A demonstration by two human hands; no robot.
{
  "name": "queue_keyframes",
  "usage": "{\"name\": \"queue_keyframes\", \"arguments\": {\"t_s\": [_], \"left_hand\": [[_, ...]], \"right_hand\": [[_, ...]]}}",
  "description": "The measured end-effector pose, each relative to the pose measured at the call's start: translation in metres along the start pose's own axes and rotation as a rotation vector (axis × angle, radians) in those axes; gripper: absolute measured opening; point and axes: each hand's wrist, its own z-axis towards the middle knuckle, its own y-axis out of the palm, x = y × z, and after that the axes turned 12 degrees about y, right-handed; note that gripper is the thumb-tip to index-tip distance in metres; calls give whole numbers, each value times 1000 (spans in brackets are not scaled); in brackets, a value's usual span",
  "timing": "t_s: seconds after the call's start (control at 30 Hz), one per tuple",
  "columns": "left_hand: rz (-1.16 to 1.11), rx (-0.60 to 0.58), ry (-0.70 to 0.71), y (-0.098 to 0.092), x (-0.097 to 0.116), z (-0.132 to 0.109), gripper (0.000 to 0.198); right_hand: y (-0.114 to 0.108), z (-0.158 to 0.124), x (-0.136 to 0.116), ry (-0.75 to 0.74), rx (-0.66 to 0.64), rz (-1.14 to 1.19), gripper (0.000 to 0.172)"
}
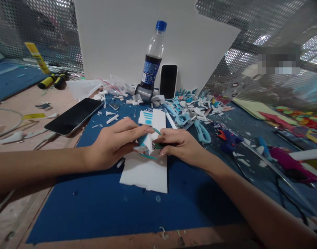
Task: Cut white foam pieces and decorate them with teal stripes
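Both of my hands meet over a white foam sheet (148,176) lying on the blue mat (195,207). My left hand (117,141) is closed, its fingers pinching a small white and teal craft piece (147,142). My right hand (186,143) is closed on the right side of the same piece, thumb and fingers together. A thin teal curved edge shows above and below the white part; my fingers hide much of its shape. Just beyond, several blue strips (148,119) lie on the white sheet's far end.
Foam scraps (197,105) lie heaped beyond my hands, around a cola bottle (151,71) and an upright phone (169,82). Light blue scissors (203,132) and a blue glue gun (229,140) lie right. A black phone (74,116) lies left. Someone sits at the far right.
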Motion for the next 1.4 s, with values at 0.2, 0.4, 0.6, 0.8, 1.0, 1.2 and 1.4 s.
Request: {"name": "queue_keyframes", "arguments": {"t_s": [0.2, 0.4, 0.6, 0.8, 1.0, 1.2, 1.4], "left_hand": [[32, -28, -16, 2, 1, 2, 30], [-18, -60, -1, 4, 0, 2, 25], [-75, -78, -12, 5, -2, -1, 27], [-97, -99, -10, 5, -1, 0, 28], [-113, -135, 9, 3, 0, 2, 28], [-170, -137, 2, 5, 0, 1, 30], [-159, -135, 57, 6, 2, 3, 29]], "right_hand": [[0, 0, 1, 39, -23, -40, 28], [0, -1, 6, 57, -66, -51, 30], [0, -1, 6, 91, -85, -73, 35], [0, 0, 3, 16, -96, -82, 35], [0, 0, 0, 26, -126, -101, 36], [-1, 0, 3, 6, -159, -114, 31], [-2, 0, 0, 13, -172, -141, 23]]}}
